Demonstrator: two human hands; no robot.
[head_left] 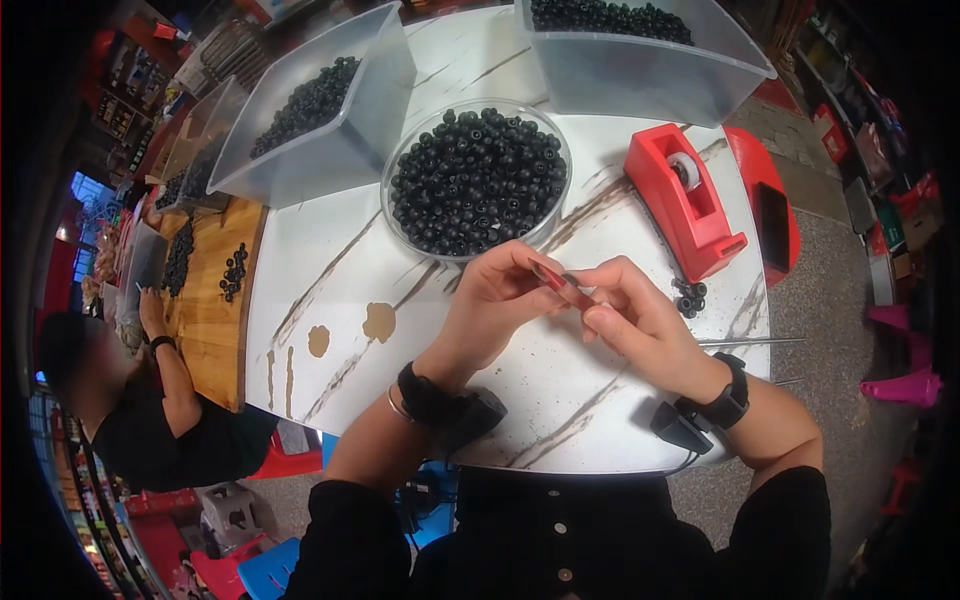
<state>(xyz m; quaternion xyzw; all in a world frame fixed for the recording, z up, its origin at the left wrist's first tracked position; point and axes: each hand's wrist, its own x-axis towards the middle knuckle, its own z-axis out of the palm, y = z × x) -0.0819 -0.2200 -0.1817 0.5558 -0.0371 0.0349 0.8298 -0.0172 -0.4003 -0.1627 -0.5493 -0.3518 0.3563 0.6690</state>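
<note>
My left hand (497,303) and my right hand (645,322) meet above the white marbled table (440,360), just in front of a round clear tub (386,212) heaped with black beads (480,180). Pinched between the fingertips of both hands is a small reddish strip (563,284), thin and shiny; its exact kind is too small to make out. Each hand's thumb and forefinger press on it. Several loose black beads (690,298) lie to the right of my right hand, beside a red tape dispenser (690,210).
Two clear plastic bins (320,165) (640,75) of black beads stand behind the tub. A second red object (765,200) sits at the right edge. Thin metal rods (755,342) jut past that edge. A co-worker (150,400) sits left at a wooden table (225,330).
</note>
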